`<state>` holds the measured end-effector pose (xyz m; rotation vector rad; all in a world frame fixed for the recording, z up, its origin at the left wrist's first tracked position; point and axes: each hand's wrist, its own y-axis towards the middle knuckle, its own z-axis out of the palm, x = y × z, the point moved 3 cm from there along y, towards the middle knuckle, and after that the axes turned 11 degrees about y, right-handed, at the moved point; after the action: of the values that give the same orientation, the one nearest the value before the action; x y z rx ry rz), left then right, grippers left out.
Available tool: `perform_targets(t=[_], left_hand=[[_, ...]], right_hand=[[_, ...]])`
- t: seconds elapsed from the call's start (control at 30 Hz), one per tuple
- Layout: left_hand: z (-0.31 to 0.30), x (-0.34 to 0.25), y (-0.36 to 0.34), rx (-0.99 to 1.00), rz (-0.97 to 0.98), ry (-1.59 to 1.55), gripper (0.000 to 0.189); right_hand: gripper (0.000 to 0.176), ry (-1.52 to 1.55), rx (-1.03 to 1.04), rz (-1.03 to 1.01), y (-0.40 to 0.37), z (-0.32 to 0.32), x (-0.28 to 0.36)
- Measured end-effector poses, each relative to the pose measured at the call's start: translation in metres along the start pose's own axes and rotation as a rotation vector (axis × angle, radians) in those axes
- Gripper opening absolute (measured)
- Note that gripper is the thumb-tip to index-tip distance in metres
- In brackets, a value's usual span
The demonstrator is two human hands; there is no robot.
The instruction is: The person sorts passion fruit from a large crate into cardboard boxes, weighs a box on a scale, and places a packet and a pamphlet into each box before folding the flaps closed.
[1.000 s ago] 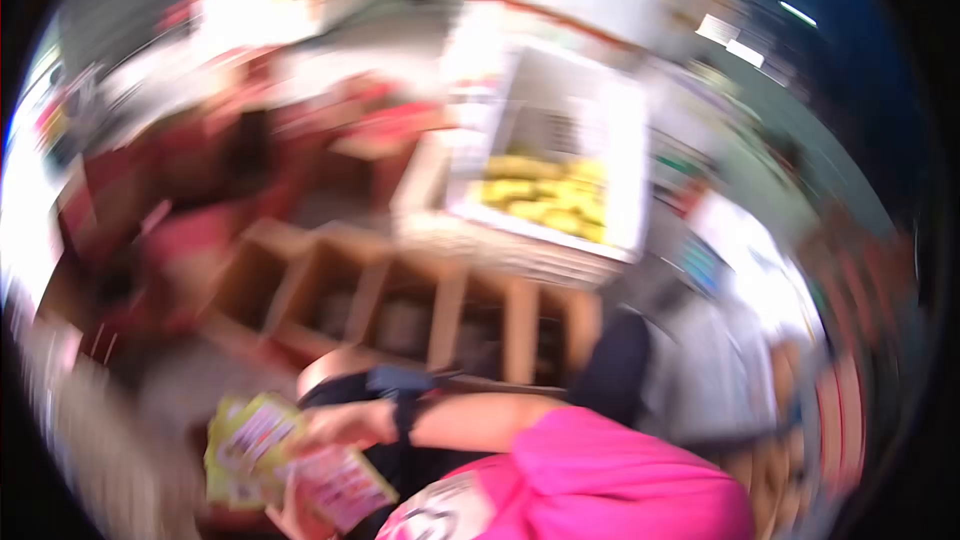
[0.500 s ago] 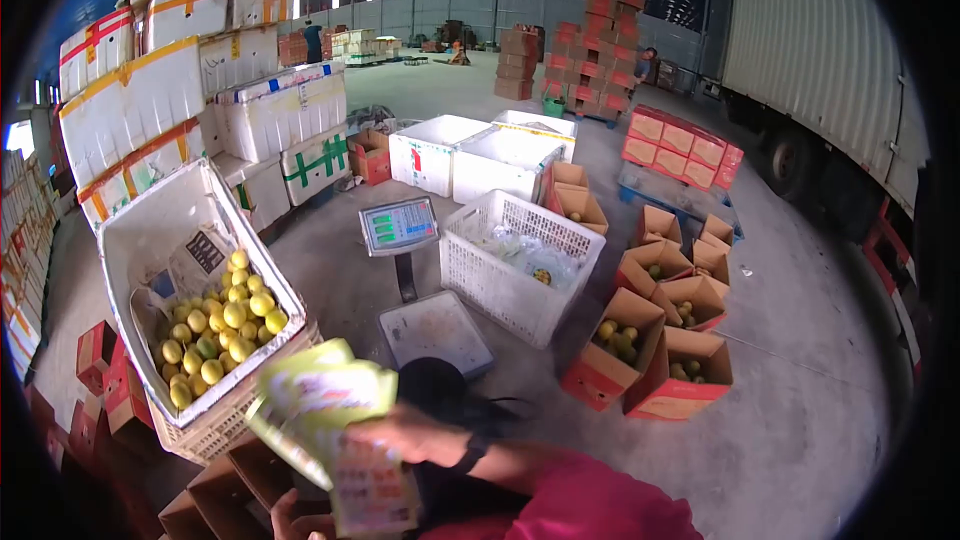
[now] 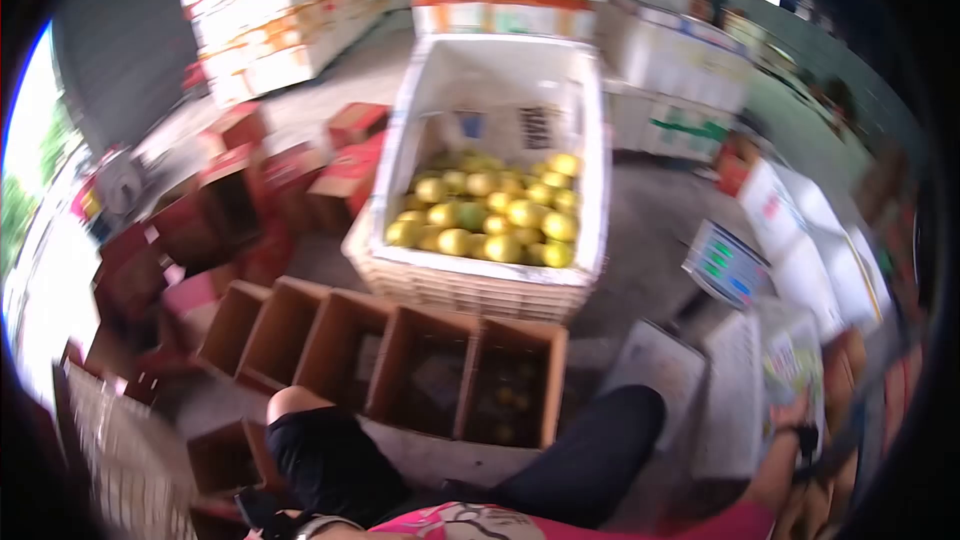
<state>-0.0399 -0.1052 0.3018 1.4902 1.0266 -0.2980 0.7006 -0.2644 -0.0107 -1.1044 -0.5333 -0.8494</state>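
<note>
My right hand (image 3: pixel 790 412) reaches out at the far right, over the white plastic crate (image 3: pixel 727 395). At its fingers are the yellow-green printed plastic bags (image 3: pixel 792 362), which it appears to grip; motion blurs the fingertips. My left hand (image 3: pixel 285 522) is low at the bottom edge beside a small dark object (image 3: pixel 258 508); its fingers are mostly hidden. In front of my knees stands a row of open cardboard boxes (image 3: pixel 420 365), the rightmost with a few round fruits low inside. Beyond it, a white foam box (image 3: pixel 597 210) holds many yellow-green fruits (image 3: pixel 490 210).
The foam box rests on a beige crate (image 3: pixel 470 290). A scale with a lit display (image 3: pixel 727 262) and a pale platform (image 3: pixel 650 370) stands to the right. Red cartons (image 3: pixel 345 175) lie to the left. Stacked white foam boxes (image 3: pixel 290 25) stand behind.
My view has swung left and down. My right hand has carried the printed bags from in front of me over to the white crate on the right. My left hand stays low.
</note>
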Motion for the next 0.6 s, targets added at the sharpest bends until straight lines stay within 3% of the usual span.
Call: perform_targets(t=[0.03, 0.1, 0.13, 0.23, 0.3, 0.47, 0.57, 0.6], left_hand=[[0.001, -0.002, 0.0, -0.002, 0.024, -0.006, 0.022], [0.008, -0.007, -0.001, -0.064, 0.063, 0.039, 0.015], [0.011, -0.009, -0.002, -0.084, 0.058, 0.063, 0.013], [0.023, -0.017, -0.008, -0.161, 0.06, 0.126, 0.01], [0.035, -0.024, -0.015, -0.23, 0.07, 0.195, 0.01], [0.07, -0.066, -0.035, -0.363, 0.143, 0.37, 0.009], [0.087, -0.102, -0.039, -0.297, 0.149, 0.514, 0.008], [0.092, -0.112, -0.04, -0.279, 0.134, 0.576, 0.009]], right_hand=[[0.092, -0.141, 0.075, -0.071, 0.016, -0.003, -0.01], [0.078, -0.074, -0.107, 0.059, 0.063, 0.011, -0.05], [0.078, -0.098, -0.08, 0.086, 0.061, 0.033, -0.074], [0.052, -0.146, 0.175, 0.136, 0.017, 0.111, -0.143], [0.049, -0.262, 0.494, 0.157, -0.023, 0.185, -0.17], [0.054, -0.496, 1.309, -0.081, -0.33, 0.343, -0.227], [0.058, -0.492, 1.877, -0.171, -0.51, 0.358, -0.265], [0.063, -0.352, 2.048, -0.128, -0.571, 0.35, -0.273]])
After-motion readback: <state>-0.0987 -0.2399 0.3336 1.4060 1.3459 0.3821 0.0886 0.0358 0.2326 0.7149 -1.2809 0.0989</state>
